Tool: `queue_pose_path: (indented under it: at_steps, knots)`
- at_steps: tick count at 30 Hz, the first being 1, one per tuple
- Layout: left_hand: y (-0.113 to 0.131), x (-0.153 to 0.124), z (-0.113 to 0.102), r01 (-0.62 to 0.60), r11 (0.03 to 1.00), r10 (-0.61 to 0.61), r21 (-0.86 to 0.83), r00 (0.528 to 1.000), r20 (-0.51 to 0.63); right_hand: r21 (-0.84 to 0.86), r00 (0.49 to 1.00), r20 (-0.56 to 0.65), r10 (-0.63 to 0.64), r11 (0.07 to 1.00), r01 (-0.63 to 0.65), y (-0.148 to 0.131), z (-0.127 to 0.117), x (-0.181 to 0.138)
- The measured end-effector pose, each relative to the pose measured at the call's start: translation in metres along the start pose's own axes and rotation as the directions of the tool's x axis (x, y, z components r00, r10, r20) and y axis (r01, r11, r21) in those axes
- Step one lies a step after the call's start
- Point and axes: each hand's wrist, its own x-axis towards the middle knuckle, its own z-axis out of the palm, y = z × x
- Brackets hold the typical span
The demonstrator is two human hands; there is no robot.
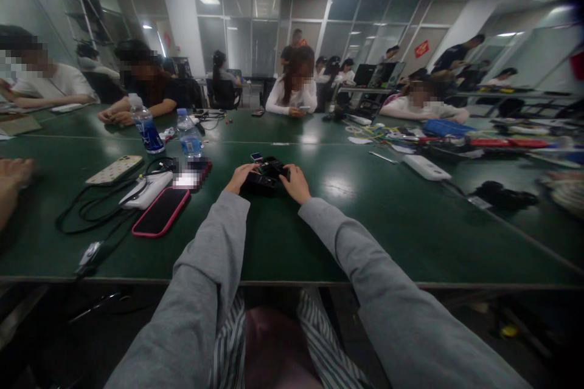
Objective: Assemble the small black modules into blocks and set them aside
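Note:
Both my arms in grey sleeves reach out over a dark green table (347,225). My left hand (239,177) and my right hand (296,183) grip the two sides of a small black device (267,174) that rests on the table. The fingers of both hands curl round it. A small dark part with a pale face (256,157) lies just behind the device.
A phone in a pink case (160,211), a white power bank (146,189), a patterned phone (114,169) and black cables (91,206) lie at the left. Two water bottles (145,124) stand behind them. Another person's hand (11,185) shows at the far left. Several people sit around the table.

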Motion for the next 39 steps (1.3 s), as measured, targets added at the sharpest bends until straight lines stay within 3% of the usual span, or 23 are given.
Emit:
queue_pose_path:
  at_steps: [6, 10, 16, 19, 28, 35, 39]
  knots:
    - [-0.002, 0.001, -0.001, -0.004, 1.000, 0.004, 0.023, 1.000, -0.008, 0.032, 0.999, -0.043, 0.027, 0.999, -0.026, 0.003, 0.001, 0.002]
    - [-0.006, 0.005, -0.003, 0.002, 0.999, -0.001, 0.048, 1.000, -0.016, 0.114, 0.990, -0.076, 0.120, 0.987, -0.111, 0.005, 0.001, 0.004]
    - [-0.010, 0.009, -0.005, -0.019, 0.999, 0.020, 0.046, 1.000, -0.012, 0.131, 0.923, -0.147, 0.356, 0.932, -0.339, 0.013, 0.004, 0.008]
    - [-0.011, 0.010, -0.006, -0.008, 0.999, 0.008, 0.045, 1.000, -0.006, 0.140, 0.894, -0.205, 0.398, 0.916, -0.375, 0.013, 0.005, 0.007]
    - [-0.005, 0.005, -0.004, 0.009, 0.998, -0.009, 0.057, 1.000, -0.016, 0.056, 0.942, -0.210, 0.262, 0.965, -0.256, 0.012, -0.001, 0.004]
    - [-0.003, 0.002, -0.002, 0.003, 0.999, -0.002, 0.043, 1.000, -0.009, -0.015, 0.993, -0.090, 0.082, 0.996, -0.084, 0.012, 0.001, 0.003]
    - [-0.005, 0.004, -0.002, -0.004, 1.000, 0.004, 0.026, 1.000, -0.012, -0.009, 0.995, -0.081, 0.062, 0.998, -0.063, 0.012, 0.001, 0.004]
